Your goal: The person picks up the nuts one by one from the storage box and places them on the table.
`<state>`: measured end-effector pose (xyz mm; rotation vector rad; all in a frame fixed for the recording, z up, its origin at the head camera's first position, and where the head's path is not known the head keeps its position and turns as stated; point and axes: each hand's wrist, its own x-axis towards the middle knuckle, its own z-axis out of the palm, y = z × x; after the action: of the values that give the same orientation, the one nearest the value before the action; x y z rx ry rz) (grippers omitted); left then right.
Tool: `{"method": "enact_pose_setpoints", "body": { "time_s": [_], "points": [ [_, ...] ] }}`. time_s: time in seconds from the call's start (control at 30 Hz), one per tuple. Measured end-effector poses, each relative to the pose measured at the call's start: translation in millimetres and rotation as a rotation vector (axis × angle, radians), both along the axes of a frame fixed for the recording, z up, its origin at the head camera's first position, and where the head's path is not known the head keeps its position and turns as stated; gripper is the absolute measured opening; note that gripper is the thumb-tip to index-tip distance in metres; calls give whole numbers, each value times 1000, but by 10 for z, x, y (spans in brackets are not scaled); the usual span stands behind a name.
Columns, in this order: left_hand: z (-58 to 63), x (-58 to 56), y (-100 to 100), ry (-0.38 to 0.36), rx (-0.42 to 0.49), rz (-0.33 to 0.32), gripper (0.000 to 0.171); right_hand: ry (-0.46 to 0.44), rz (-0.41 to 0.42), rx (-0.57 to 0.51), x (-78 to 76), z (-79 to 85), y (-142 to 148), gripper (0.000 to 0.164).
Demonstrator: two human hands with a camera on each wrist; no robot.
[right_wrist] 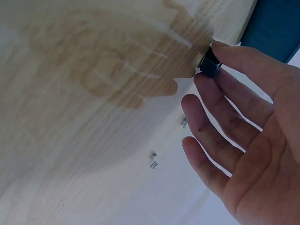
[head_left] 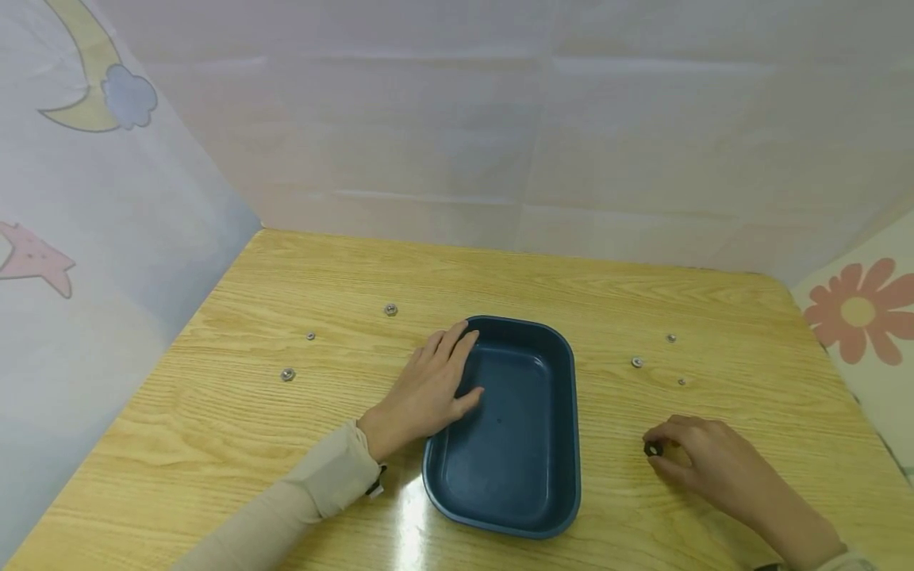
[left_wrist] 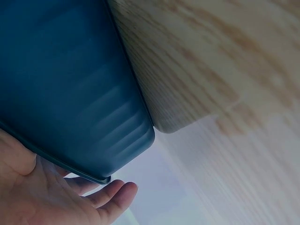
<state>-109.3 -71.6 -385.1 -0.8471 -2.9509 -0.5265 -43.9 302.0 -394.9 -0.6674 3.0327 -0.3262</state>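
A dark blue rectangular tray [head_left: 500, 444] sits on the wooden table. My left hand [head_left: 428, 388] rests over its left rim, fingers loosely extended and the thumb reaching over the inside. The left wrist view has the tray's outer wall [left_wrist: 79, 93] close by, with the left hand [left_wrist: 56, 197] along its rim. To the right of the tray, my right hand [head_left: 714, 460] pinches a black hex nut [head_left: 653, 449] between thumb and index finger, low over the table. In the right wrist view the nut [right_wrist: 211, 65] is at the fingertips, the other fingers spread loosely.
Left of the tray lie a metal nut [head_left: 390, 310], a smaller nut [head_left: 310, 336] and another nut [head_left: 287, 374]. Beyond the right hand are small nuts [head_left: 637, 362], [head_left: 671, 339] and a tiny nut [head_left: 681, 382]. Printed cloth walls [head_left: 428, 143] border the table [head_left: 343, 270].
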Motion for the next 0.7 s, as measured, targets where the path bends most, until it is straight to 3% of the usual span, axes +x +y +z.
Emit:
{"method": "enact_pose_setpoints", "body": {
  "time_s": [0.33, 0.57, 0.7],
  "points": [
    [4, 2, 13, 28, -1, -8, 78, -66, -19, -19, 11, 17, 13, 21],
    [6, -2, 12, 28, -9, -8, 79, -9, -17, -20, 3, 52, 0, 25],
    [2, -2, 2, 95, -46, -9, 80, 85, 0, -33, -64, 126, -37, 31]
  ]
}}
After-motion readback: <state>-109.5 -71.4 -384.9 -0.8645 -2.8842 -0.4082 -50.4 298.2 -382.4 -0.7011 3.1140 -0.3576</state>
